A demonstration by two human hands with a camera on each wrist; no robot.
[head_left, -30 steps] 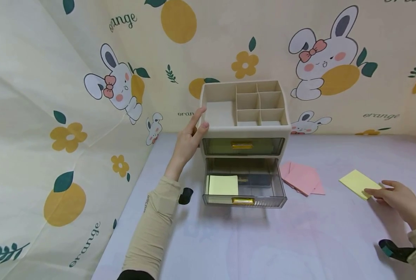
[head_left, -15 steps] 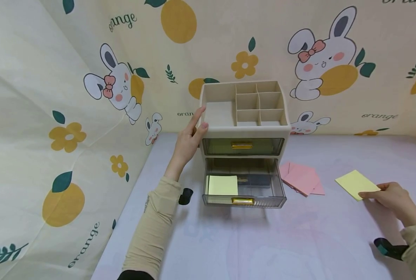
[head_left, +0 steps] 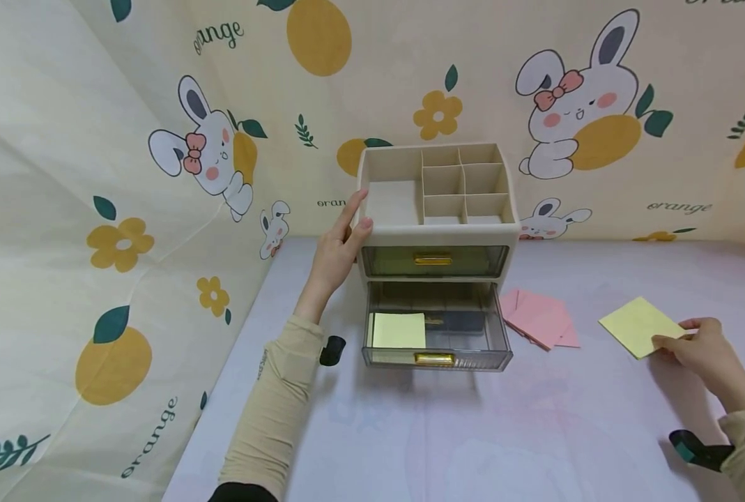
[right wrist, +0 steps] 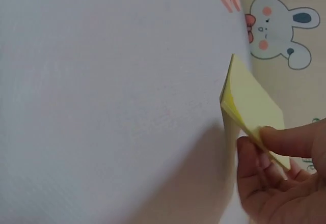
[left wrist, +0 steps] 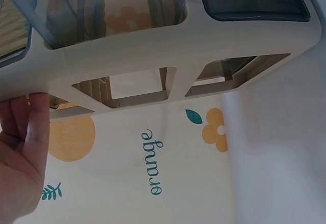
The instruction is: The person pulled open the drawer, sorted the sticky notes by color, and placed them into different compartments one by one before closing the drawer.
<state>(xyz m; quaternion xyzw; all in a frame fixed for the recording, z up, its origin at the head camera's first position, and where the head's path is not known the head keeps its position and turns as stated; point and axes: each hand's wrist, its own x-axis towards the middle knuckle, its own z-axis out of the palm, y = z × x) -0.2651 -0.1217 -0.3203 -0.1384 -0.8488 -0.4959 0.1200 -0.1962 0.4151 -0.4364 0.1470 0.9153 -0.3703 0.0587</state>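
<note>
In the head view, my left hand (head_left: 337,247) rests against the upper left side of a cream desk organizer (head_left: 438,234), index finger and thumb straight at its rim. The left wrist view shows its fingers (left wrist: 36,127) touching the organizer's edge. My right hand (head_left: 701,355) pinches the near right corner of a pad of yellow sticky notes (head_left: 638,326) between thumb and fingers. From the right wrist, that pad (right wrist: 254,104) appears tilted above the table. A clear lower drawer (head_left: 466,359) is pulled out, with another yellow pad (head_left: 399,331) in its left part.
Several pink paper sheets (head_left: 541,319) lie fanned out right of the drawer. The green-tinted upper drawer (head_left: 466,261) is closed. Divided compartments (head_left: 444,181) top the organizer. A printed rabbit-and-orange backdrop (head_left: 378,77) stands behind the white table (head_left: 472,439).
My right hand first shifts slightly left with the yellow pad, then turns it so more of its face shows. The left hand and organizer stay put.
</note>
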